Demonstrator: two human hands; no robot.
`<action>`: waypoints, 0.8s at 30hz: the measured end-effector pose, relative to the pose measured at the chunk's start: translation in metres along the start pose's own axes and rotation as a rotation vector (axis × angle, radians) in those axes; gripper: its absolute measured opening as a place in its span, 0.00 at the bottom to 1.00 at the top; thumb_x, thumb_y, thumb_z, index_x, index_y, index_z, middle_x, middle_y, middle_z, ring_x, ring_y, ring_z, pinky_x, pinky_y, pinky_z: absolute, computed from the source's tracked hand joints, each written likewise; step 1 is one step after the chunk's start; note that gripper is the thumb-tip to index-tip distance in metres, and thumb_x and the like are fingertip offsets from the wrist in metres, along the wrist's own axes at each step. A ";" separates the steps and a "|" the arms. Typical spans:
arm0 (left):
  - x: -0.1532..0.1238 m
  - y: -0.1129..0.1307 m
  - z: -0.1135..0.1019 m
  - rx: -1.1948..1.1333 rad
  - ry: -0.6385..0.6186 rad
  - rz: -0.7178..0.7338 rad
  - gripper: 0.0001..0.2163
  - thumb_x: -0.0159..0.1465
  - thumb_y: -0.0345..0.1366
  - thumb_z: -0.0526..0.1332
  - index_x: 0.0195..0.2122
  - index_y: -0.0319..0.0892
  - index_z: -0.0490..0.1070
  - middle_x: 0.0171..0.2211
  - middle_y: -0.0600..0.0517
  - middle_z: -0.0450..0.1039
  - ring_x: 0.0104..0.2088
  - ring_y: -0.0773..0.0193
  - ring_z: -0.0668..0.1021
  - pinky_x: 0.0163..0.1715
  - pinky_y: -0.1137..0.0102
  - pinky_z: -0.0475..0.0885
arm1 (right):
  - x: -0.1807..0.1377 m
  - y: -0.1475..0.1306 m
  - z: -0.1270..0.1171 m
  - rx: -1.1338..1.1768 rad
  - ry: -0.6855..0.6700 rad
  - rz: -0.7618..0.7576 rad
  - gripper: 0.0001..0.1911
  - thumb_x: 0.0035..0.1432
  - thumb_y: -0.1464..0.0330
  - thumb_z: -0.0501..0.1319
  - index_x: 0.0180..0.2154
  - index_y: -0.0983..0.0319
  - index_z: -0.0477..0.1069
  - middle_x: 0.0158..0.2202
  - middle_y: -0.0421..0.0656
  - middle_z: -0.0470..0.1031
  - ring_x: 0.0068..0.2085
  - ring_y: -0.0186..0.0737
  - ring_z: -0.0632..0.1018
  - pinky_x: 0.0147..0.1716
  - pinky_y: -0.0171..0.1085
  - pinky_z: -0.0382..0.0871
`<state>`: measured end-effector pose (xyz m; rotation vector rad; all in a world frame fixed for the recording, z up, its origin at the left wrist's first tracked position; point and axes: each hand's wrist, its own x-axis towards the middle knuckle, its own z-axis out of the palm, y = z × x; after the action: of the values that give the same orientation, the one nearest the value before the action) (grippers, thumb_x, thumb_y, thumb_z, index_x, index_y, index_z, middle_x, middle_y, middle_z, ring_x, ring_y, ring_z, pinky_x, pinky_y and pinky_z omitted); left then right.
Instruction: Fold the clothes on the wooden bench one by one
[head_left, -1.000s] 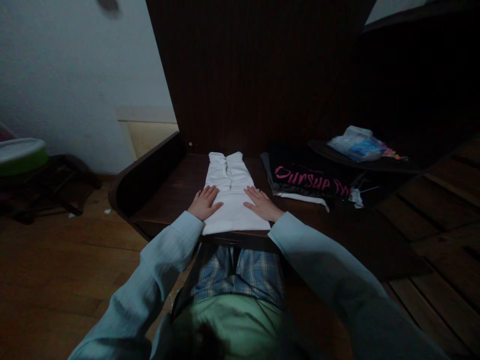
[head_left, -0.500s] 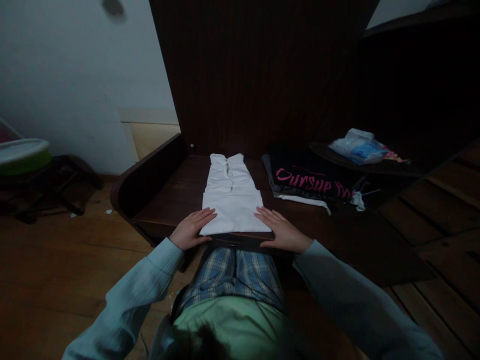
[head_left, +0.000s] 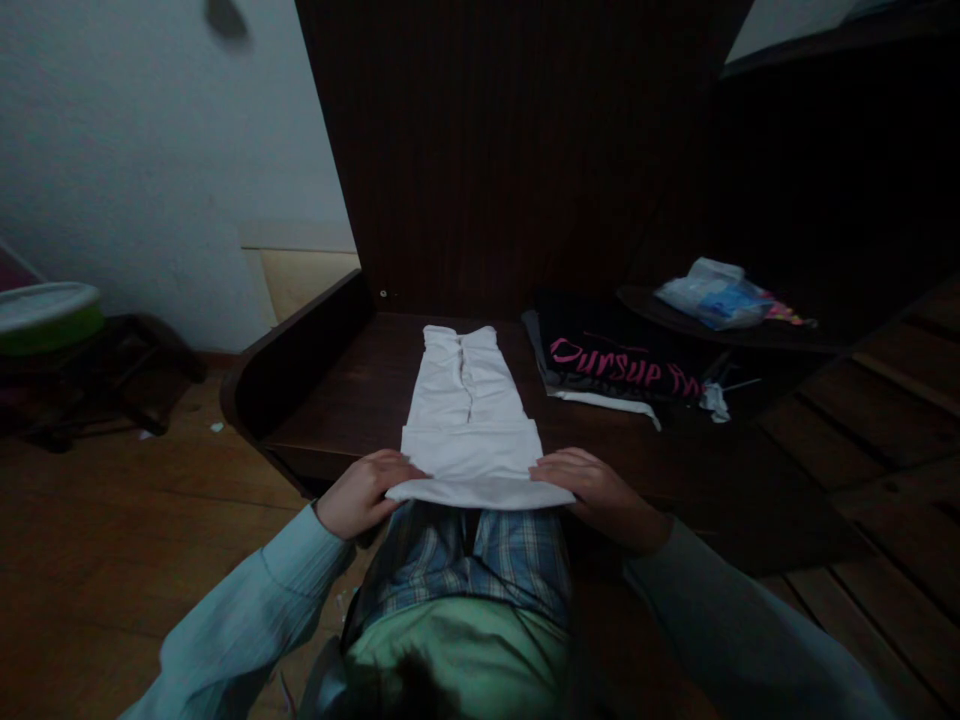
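Note:
A white folded garment [head_left: 472,400] lies lengthwise on the dark wooden surface, its near end folded over into a flat band. That near edge hangs slightly past the front of the surface, above my lap. My left hand [head_left: 367,490] grips the garment's near left corner, fingers on top and thumb beneath. At the near right corner, my right hand [head_left: 596,492] holds the cloth the same way. A slit with a wavy edge runs down the middle of the garment's far part.
To the right lie folded dark clothes [head_left: 622,360] with pink lettering. Beyond them a plastic packet [head_left: 716,295] rests on a dark round top. A raised wooden side [head_left: 292,350] bounds the surface on the left. A green and white container [head_left: 49,318] stands far left.
Both hands have closed on the garment's near corners. The garment has slid toward me, its near edge now past the front of the surface.

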<state>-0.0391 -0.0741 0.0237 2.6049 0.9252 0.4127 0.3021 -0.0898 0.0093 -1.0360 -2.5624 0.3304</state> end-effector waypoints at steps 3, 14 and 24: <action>0.004 0.015 -0.016 -0.166 0.072 -0.034 0.16 0.60 0.43 0.50 0.36 0.41 0.74 0.33 0.47 0.76 0.34 0.61 0.76 0.40 0.68 0.69 | 0.007 -0.013 -0.030 0.112 0.010 0.036 0.15 0.57 0.68 0.49 0.42 0.59 0.71 0.41 0.44 0.75 0.43 0.40 0.74 0.44 0.39 0.66; 0.097 -0.077 -0.005 -0.837 0.728 -0.595 0.23 0.41 0.52 0.64 0.30 0.36 0.70 0.26 0.50 0.73 0.26 0.63 0.74 0.25 0.71 0.68 | 0.135 0.063 0.000 0.564 0.433 0.544 0.09 0.49 0.63 0.55 0.31 0.63 0.65 0.22 0.37 0.69 0.25 0.34 0.70 0.26 0.33 0.64; 0.093 -0.107 0.022 -0.441 0.728 -0.418 0.28 0.53 0.44 0.57 0.54 0.39 0.59 0.53 0.44 0.64 0.53 0.58 0.67 0.52 0.65 0.61 | 0.128 0.064 0.034 0.311 0.486 0.402 0.17 0.50 0.71 0.53 0.44 0.62 0.67 0.36 0.43 0.73 0.36 0.38 0.73 0.40 0.39 0.65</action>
<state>-0.0202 0.0589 -0.0258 1.7938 1.3637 1.3141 0.2427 0.0430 -0.0129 -1.3132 -1.8037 0.4911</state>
